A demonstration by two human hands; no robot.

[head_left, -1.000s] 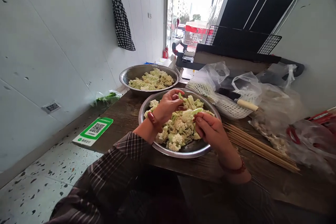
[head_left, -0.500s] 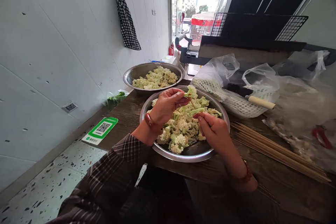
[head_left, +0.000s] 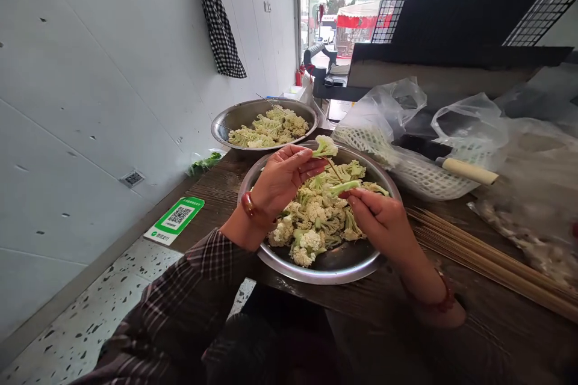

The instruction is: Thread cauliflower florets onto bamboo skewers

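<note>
Between the thumb and fingers of my left hand (head_left: 289,173) is a pale cauliflower floret (head_left: 325,146), its head pointing up and right. A thin wooden skewer (head_left: 335,169) slants from beside that floret down toward my right hand (head_left: 382,219), whose fingertips are pinched on its lower end. Whether the skewer's tip is inside the floret is hidden by my left fingers. Another floret's green stem (head_left: 345,187) shows right by my right fingertips; I cannot tell if they touch it. Both hands are above a metal basin (head_left: 316,277) of cauliflower florets (head_left: 316,210).
Behind stands a second metal basin (head_left: 219,132) with florets and skewers. Loose bamboo skewers (head_left: 478,258) lie on the wooden table (head_left: 212,192) at right, near plastic bags (head_left: 533,162) and a wooden-handled tool (head_left: 469,171). A green QR-code card (head_left: 175,220) lies at the left edge.
The view has shifted slightly. My right hand has moved a little right, and more of the skewer shows between my hands. The floret stays in my left hand.
</note>
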